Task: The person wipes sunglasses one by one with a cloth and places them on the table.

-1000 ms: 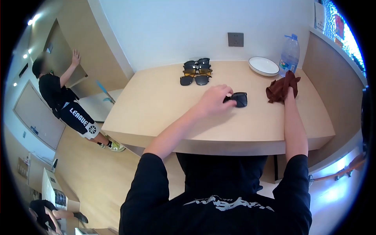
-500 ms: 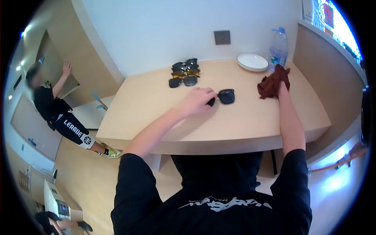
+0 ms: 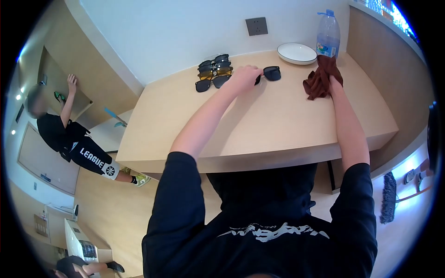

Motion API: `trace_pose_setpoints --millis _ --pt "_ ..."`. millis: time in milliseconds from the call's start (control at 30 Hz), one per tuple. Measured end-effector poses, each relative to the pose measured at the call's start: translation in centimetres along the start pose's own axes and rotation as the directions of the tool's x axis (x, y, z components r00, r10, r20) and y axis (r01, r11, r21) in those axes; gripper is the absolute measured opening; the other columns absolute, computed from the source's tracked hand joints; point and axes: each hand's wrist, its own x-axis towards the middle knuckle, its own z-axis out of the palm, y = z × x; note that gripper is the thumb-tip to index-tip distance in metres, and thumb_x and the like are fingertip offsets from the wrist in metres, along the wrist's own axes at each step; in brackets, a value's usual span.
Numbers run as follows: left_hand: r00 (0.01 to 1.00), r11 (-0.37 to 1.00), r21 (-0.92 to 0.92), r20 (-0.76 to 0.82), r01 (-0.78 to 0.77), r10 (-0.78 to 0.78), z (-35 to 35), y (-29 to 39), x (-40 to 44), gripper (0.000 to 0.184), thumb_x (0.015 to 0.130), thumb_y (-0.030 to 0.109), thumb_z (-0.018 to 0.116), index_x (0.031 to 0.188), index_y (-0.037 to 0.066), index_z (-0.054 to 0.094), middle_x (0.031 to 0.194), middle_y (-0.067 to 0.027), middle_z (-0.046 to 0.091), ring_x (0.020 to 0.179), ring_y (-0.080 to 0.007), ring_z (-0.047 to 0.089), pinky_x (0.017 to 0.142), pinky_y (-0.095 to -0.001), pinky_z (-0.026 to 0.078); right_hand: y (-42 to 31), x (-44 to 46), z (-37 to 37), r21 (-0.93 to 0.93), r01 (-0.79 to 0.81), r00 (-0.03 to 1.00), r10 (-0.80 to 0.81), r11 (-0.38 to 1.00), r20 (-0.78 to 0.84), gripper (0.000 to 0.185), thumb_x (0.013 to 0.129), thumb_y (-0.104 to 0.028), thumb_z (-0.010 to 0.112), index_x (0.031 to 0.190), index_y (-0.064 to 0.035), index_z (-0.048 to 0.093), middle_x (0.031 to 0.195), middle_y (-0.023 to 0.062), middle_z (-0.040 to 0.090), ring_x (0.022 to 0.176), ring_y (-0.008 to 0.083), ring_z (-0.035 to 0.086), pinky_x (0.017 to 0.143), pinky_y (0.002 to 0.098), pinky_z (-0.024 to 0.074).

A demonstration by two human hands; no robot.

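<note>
My left hand [image 3: 245, 78] is closed on one end of a pair of dark sunglasses [image 3: 272, 73], covering part of the near lens; the other lens shows to the right of my fingers. Just left of this hand, several more sunglasses [image 3: 212, 84] lie in a row running back toward the wall, one with yellowish lenses. My right hand [image 3: 335, 84] grips a crumpled dark brown cloth [image 3: 317, 82] at the right of the table, and the cloth hides most of its fingers.
Behind the cloth stand a white dish [image 3: 297, 53] and a large plastic bottle [image 3: 328, 34]. A wooden partition [image 3: 371, 60] borders the table [image 3: 264, 125] on the right. At the left, another person [image 3: 69, 129] holds a hand against a door panel.
My left hand has moved the sunglasses back across the table, toward the wall and the row. My right hand stays on the cloth. The whole view has shifted a little.
</note>
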Motion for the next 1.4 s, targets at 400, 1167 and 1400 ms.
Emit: trace_pose_setpoints --millis 400,1167,1400 --pt "0.993 0.992 0.094 0.073 0.084 -0.091 -0.3 -1.7 0.9 0.049 0.084 0.021 0.061 0.133 0.018 0.053 0.144 -0.0156 0.040 0.134 -0.0321 0.038 0.105 -0.0511 0.037 -1.6 -2.3 0.3 0.026 -0.062 0.996 0.060 0.998 0.065 0.063 0.085 -0.059 0.060 0.117 -0.0053 0.054 0.098 0.0099 0.060 0.085 0.0228 0.055 0.079 0.0310 0.0475" --pt "0.874 0.842 -0.233 0.132 0.486 -0.468 2.4 3.0 5.8 0.069 0.088 0.063 0.047 0.144 0.023 0.042 0.157 -0.0214 0.012 0.146 -0.0382 0.009 0.110 -0.0657 0.016 -5.8 -1.8 4.1 0.111 -0.054 0.995 0.045 0.992 0.089 0.059 0.086 -0.056 0.060 0.113 -0.0044 0.055 0.095 0.0098 0.060 0.081 0.0230 0.055 0.076 0.0314 0.0476" --pt "0.845 0.808 -0.254 0.083 0.531 -0.529 2.2 1.9 7.8 0.067 0.088 0.063 0.046 0.143 0.024 0.044 0.157 -0.0203 0.012 0.146 -0.0366 0.010 0.113 -0.0620 0.013 -6.0 -2.0 3.6 0.194 -0.064 0.996 0.051 0.979 0.069 0.058 0.086 -0.056 0.060 0.112 -0.0041 0.055 0.094 0.0097 0.060 0.080 0.0230 0.055 0.075 0.0315 0.0476"
